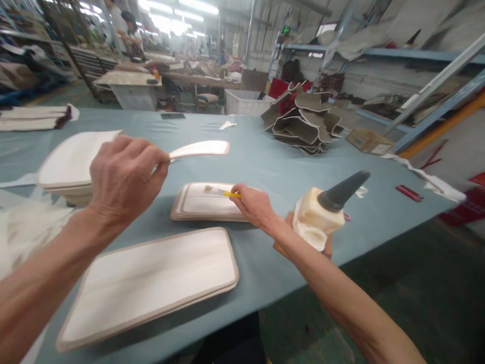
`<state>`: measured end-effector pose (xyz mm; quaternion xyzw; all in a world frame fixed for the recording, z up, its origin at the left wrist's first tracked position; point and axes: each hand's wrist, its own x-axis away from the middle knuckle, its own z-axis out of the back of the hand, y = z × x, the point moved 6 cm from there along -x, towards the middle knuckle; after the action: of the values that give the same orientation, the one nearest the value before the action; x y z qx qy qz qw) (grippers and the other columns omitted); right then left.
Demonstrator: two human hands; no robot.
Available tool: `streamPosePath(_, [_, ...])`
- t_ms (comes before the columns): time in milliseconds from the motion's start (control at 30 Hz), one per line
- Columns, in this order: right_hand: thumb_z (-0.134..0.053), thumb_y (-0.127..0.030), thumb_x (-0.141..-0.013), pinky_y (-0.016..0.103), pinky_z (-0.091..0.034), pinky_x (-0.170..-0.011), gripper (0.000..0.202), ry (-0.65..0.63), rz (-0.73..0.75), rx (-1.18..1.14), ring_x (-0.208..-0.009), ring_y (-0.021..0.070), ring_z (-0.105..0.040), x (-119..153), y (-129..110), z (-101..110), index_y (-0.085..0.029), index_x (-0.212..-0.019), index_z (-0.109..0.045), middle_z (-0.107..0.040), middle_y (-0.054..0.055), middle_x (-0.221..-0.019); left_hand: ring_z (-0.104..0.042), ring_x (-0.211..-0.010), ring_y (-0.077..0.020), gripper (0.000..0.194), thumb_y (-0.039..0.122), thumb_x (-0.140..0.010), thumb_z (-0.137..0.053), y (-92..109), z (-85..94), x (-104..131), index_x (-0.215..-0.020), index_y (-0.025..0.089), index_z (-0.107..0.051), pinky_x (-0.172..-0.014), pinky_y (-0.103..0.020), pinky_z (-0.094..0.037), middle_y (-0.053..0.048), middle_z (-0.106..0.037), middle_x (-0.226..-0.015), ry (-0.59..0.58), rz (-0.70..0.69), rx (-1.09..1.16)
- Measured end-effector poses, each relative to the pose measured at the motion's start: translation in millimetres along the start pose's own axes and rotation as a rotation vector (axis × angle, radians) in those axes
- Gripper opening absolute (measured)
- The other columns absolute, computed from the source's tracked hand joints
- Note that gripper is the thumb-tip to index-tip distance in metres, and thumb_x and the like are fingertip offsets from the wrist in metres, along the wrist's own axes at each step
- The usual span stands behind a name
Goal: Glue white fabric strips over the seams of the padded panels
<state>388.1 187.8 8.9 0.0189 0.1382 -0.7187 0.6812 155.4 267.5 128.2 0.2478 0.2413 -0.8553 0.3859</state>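
Observation:
My left hand (pixel 127 177) pinches the near end of a thin white panel with a beige edge (pixel 206 148), lifted above the table and bending away to the right. In my right hand (pixel 255 203) is a brush with a yellow handle (pixel 232 194). Its pale bristles lie over the top of a small stack of white, beige-edged panels (pixel 197 202); whether they touch cannot be made out. Closer to me sits a stack of larger white panels (pixel 159 283). Beyond my left hand stands a third stack of white panels (pixel 71 162), partly hidden by the hand.
Beside my right forearm stands a cream container with a dark grey nozzle (pixel 318 217). A pile of grey-brown cut pieces (pixel 303 119) rises at the far right of the blue-green table (pixel 261 283). White fabric (pixel 30 227) bunches at the left. Other people (pixel 127 33) are far back.

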Motion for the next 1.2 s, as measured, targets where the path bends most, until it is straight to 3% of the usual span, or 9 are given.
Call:
streamPosePath(133, [-0.045, -0.034, -0.113, 0.03, -0.043, -0.084, 0.028, -0.069, 0.112, 0.05, -0.117, 0.024, -0.069, -21.8, -15.7, -19.5, -0.018, -0.131, -0.06, -0.076, 0.012, -0.125, -0.06, -0.11, -0.0285, 0.04, 0.04, -0.108, -0.035, -16.3, 7.8, 25.7, -0.097, 0.024, -0.07, -0.093, -0.044, -0.046, -0.008, -0.076, -0.11, -0.005, 0.047, 0.028])
streamPosePath(333, [-0.042, -0.031, -0.114, 0.031, -0.043, -0.094, 0.031, -0.121, 0.188, 0.079, -0.121, 0.0241, -0.065, -30.6, -21.9, -34.5, -0.015, -0.133, -0.06, -0.073, 0.014, -0.13, -0.062, -0.103, -0.0275, 0.031, 0.037, -0.106, -0.043, -27.9, 19.4, 54.8, -0.095, 0.027, -0.07, -0.09, -0.044, -0.047, -0.004, -0.079, -0.108, 0.017, 0.057, 0.025])
streamPosePath(433, [-0.046, -0.032, -0.112, 0.035, -0.043, -0.095, 0.031, -0.123, 0.183, 0.108, -0.116, 0.0276, -0.064, -31.7, -19.0, -35.3, -0.013, -0.129, -0.064, -0.073, 0.016, -0.126, -0.061, -0.097, -0.0258, 0.026, 0.032, -0.104, -0.047, -29.4, 21.0, 63.8, -0.094, 0.028, -0.07, -0.084, -0.041, -0.045, -0.001, -0.08, -0.104, 0.094, 0.011, 0.004])
streamPosePath(500, [-0.052, -0.035, -0.109, 0.039, -0.043, -0.099, 0.033, -0.046, 0.161, 0.079, -0.118, 0.031, -0.061, -29.1, -17.9, -27.4, -0.012, -0.128, -0.066, -0.071, 0.019, -0.129, -0.06, -0.091, -0.0242, 0.019, 0.029, -0.101, -0.054, -25.5, 24.6, 69.9, -0.091, 0.027, -0.069, -0.08, -0.038, -0.044, 0.0, -0.079, -0.098, 0.222, -0.069, 0.0])
streamPosePath(633, [-0.047, -0.054, -0.108, 0.042, -0.045, -0.1, 0.044, 0.134, 0.055, -0.327, -0.111, 0.029, -0.063, -4.2, -26.5, 4.1, -0.017, -0.119, -0.069, -0.072, 0.015, -0.124, -0.059, -0.086, -0.0228, 0.006, 0.019, -0.093, -0.067, -11.0, 34.3, 86.0, -0.091, 0.025, -0.066, -0.076, -0.036, -0.043, 0.0, -0.078, -0.088, 0.429, -0.221, 0.037])
streamPosePath(767, [-0.024, -0.088, -0.096, 0.033, -0.052, -0.07, 0.083, -0.117, -0.147, -1.069, -0.074, 0.0194, -0.064, 36.3, -64.1, 14.1, -0.019, -0.104, -0.069, -0.075, 0.01, -0.094, -0.061, -0.088, -0.0229, 0.013, 0.016, -0.088, -0.074, 2.8, 43.3, 103.3, -0.095, 0.024, -0.066, -0.078, -0.036, -0.042, 0.0, -0.078, -0.09, 0.453, -0.224, 0.072])
streamPosePath(867, [-0.046, -0.1, -0.078, 0.028, -0.051, -0.059, 0.088, -0.213, -0.258, -1.431, -0.066, 0.0158, -0.063, 59.9, -98.7, 21.4, -0.018, -0.102, -0.069, -0.075, 0.009, -0.093, -0.061, -0.089, -0.0218, 0.014, 0.014, -0.088, -0.075, 12.7, 50.0, 119.7, -0.095, 0.023, -0.067, -0.08, -0.035, -0.042, 0.0, -0.078, -0.091, 0.479, -0.228, 0.102])
streamPosePath(1033, [-0.076, -0.083, -0.074, 0.024, -0.052, -0.055, 0.069, -0.066, -0.436, -1.497, -0.06, 0.0134, -0.061, 84.4, -113.3, 30.6, -0.018, -0.094, -0.069, -0.065, 0.001, -0.071, -0.063, -0.09, -0.0194, 0.015, 0.01, -0.09, -0.071, 23.9, 56.7, 147.0, -0.098, 0.023, -0.068, -0.084, -0.035, -0.041, 0.002, -0.078, -0.093, 0.46, -0.19, 0.166])
streamPosePath(1200, [-0.079, -0.072, -0.081, 0.022, -0.047, -0.053, 0.057, -0.161, -0.456, -1.396, -0.054, 0.0103, -0.054, 120.0, -112.2, 20.6, -0.017, -0.091, -0.067, -0.063, 0.0, -0.068, -0.062, -0.092, -0.0201, 0.016, 0.01, -0.091, -0.07, 38.4, 69.5, 173.3, -0.1, 0.024, -0.067, -0.087, -0.037, -0.042, 0.002, -0.078, -0.093, 0.416, 0.029, 0.341])
